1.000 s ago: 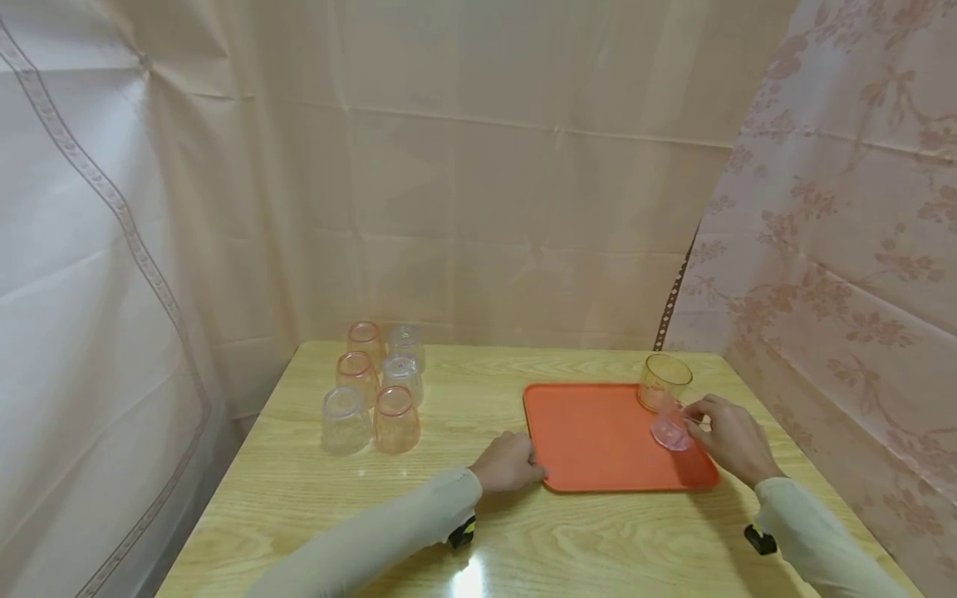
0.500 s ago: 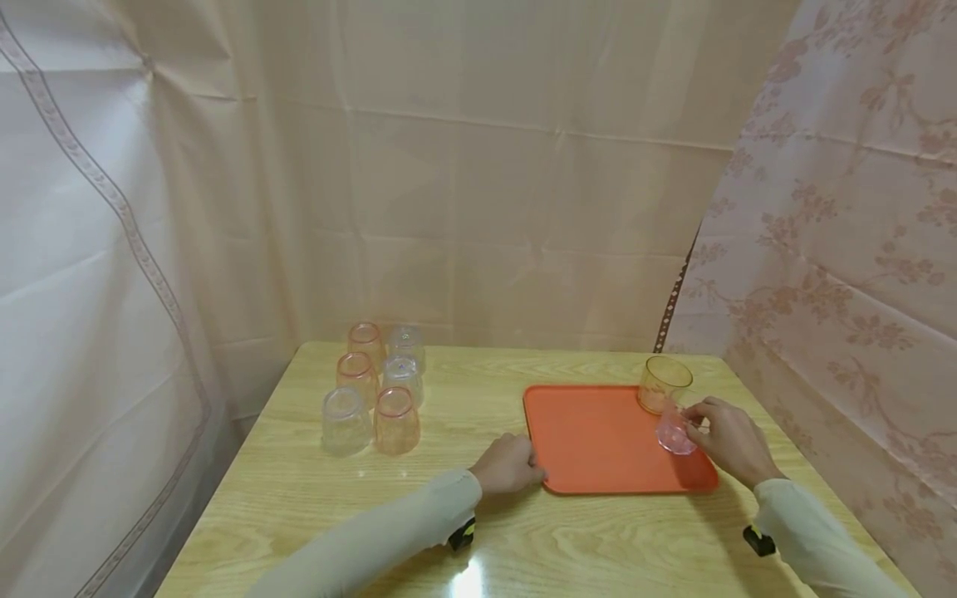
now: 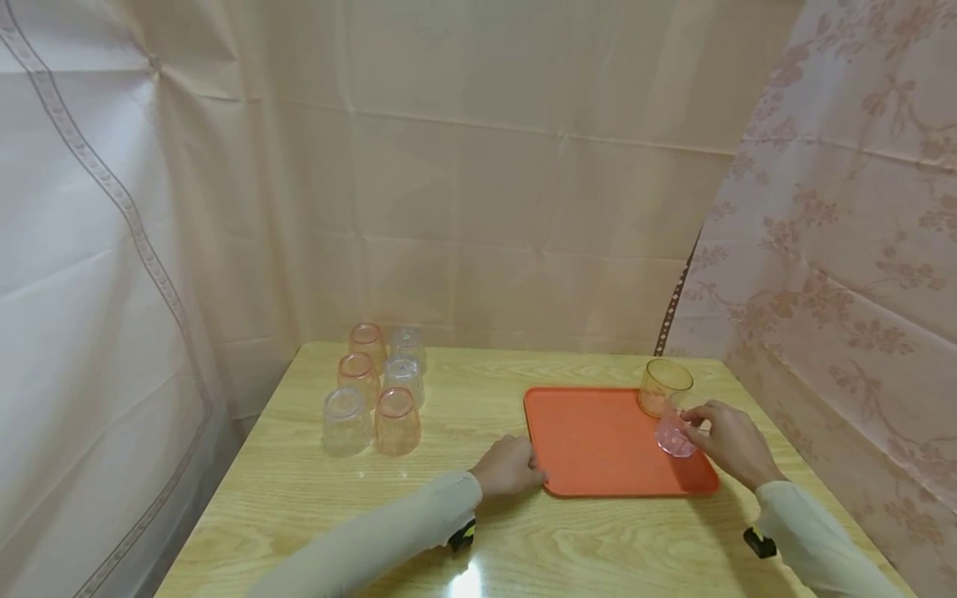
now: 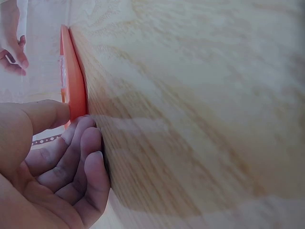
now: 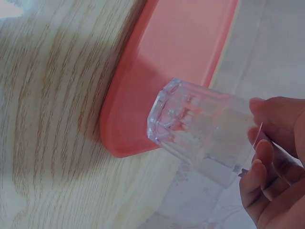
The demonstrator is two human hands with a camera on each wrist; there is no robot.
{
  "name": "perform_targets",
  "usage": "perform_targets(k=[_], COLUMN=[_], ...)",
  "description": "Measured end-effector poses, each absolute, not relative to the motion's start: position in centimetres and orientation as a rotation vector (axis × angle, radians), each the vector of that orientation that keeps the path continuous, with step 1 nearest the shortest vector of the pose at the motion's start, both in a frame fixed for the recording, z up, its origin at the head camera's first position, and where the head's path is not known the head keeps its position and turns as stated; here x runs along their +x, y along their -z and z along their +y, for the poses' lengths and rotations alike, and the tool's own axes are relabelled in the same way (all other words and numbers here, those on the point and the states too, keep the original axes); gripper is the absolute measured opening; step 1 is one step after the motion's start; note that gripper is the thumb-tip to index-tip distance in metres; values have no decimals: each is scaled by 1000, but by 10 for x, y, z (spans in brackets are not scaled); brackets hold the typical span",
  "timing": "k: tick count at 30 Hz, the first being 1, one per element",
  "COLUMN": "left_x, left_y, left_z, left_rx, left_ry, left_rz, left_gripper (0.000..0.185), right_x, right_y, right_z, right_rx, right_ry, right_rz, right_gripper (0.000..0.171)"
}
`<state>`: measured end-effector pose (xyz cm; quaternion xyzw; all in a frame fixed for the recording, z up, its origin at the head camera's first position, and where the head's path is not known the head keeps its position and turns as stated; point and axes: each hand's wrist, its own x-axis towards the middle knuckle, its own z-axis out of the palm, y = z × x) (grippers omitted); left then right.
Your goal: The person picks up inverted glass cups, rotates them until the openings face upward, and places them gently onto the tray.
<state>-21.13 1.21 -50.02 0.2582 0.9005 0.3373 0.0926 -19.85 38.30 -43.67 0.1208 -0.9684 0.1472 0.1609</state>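
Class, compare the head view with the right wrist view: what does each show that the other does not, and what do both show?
Head view only: six upturned cups at the table's far left, an amber cup upright on the tray, and the left hand at the tray's near left corner. Right wrist view only: the clear cup's faceted base, close up. Both: the right hand holding the clear cup tilted over the orange tray.

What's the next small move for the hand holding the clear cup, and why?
Probably lower the clear cup upright onto the orange tray, beside the amber cup. The right hand holds it tilted just above the tray, while the left hand steadies the tray's edge.
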Motion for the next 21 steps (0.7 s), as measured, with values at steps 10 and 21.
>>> perform_targets(k=[10, 21], left_x=[-212, -210], left_y=[501, 500], left_z=[11, 12], left_rx=[790, 777], left_ry=[-986, -957], left_rz=[2692, 2681], left_gripper=[60, 60], right_x=[-199, -196], right_y=[433, 445], right_z=[364, 329], right_rx=[389, 502], right_ry=[-430, -498], right_rz=[-2671, -2689], right_gripper=[16, 12])
